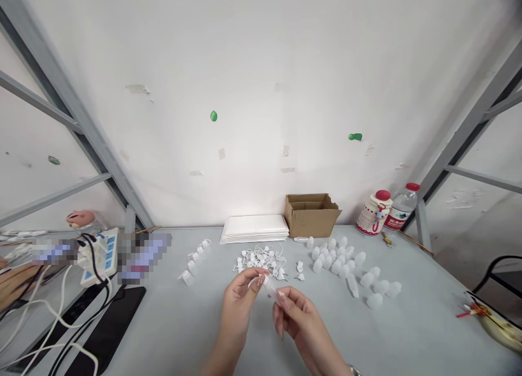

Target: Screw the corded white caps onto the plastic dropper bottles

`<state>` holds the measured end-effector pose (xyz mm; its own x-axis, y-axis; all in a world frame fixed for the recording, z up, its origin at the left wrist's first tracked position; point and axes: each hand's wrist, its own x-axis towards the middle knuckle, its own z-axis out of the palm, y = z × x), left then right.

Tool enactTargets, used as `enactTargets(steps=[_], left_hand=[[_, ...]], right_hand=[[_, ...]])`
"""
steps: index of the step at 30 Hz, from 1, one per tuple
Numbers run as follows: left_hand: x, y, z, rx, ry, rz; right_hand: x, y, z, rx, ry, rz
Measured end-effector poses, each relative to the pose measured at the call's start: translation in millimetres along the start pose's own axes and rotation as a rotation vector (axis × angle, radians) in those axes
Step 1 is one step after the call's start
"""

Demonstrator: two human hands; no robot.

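"What did the two hands have between them?"

"A small translucent vial [271,287] with a white end. It was held aslant over the near middle of the grey table [175,327], the white end up and to the left."

"And how did the fingers stand?"

"On the left hand [240,297], thumb and forefinger were pressed together on the white end. On the right hand [297,312], thumb and fingertips pinched the lower end, with the other fingers curled beneath."

"What lay just past them?"

"A heap of white corded pieces [261,256], with two or three strays on its right. Farther right, many frosted pieces [338,259] were scattered, well apart from a slanting row of capped pieces [197,260] on the left."

"And at the far edge?"

"A stack of white sheets [255,227] just beside a cardboard box [312,222]. At the far right, a cream bottle with a red lid [374,215] stood next to a clear plastic bottle [403,206]."

"Anything at the left?"

"A white power strip [109,252], with cables trailing nearby."
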<state>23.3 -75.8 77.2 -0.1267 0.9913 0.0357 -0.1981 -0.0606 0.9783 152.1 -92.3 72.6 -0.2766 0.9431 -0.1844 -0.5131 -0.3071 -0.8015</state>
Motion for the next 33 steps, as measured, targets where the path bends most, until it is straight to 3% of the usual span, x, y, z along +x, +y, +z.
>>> enactTargets(steps=[4, 9, 11, 15, 17, 21, 23, 29, 33], left_hand=[[0.5, 2.6, -1.4, -0.004, -0.084, -0.042], [0.4, 3.4, -1.2, 0.016, -0.066, -0.048], [-0.1, 5.0, -1.1, 0.016, -0.076, -0.037], [-1.4, 11.4, -0.7, -0.016, -0.179, -0.032], [-2.1, 14.2, 0.2, -0.019, -0.201, -0.039], [-3.8, 15.7, 2.3, 0.03, -0.114, -0.024], [-4.5, 15.2, 2.6, 0.043, -0.099, -0.006], [-3.2, 14.0, 0.0, -0.026, -0.212, 0.052], [-4.4, 14.5, -1.4, -0.01, -0.193, 0.005]], right_hand=[[-0.3, 3.3, -0.3, -0.024, -0.096, 0.143], [1.0, 4.0, -1.1, -0.144, 0.068, -0.065], [-0.2, 2.0, -1.3, -0.122, 0.069, -0.079], [-3.7, 1.1, -1.2, 0.073, -0.119, 0.134], [-4.4, 2.2, -0.8, 0.048, -0.132, 0.161], [-4.0, 0.9, -0.2, -0.152, 0.058, -0.089], [-4.1, -1.4, -0.5, -0.181, 0.093, -0.141], [-7.3, -4.2, -1.9, 0.085, -0.162, 0.098], [-9.2, -4.3, -1.0, -0.009, -0.128, 0.094]])
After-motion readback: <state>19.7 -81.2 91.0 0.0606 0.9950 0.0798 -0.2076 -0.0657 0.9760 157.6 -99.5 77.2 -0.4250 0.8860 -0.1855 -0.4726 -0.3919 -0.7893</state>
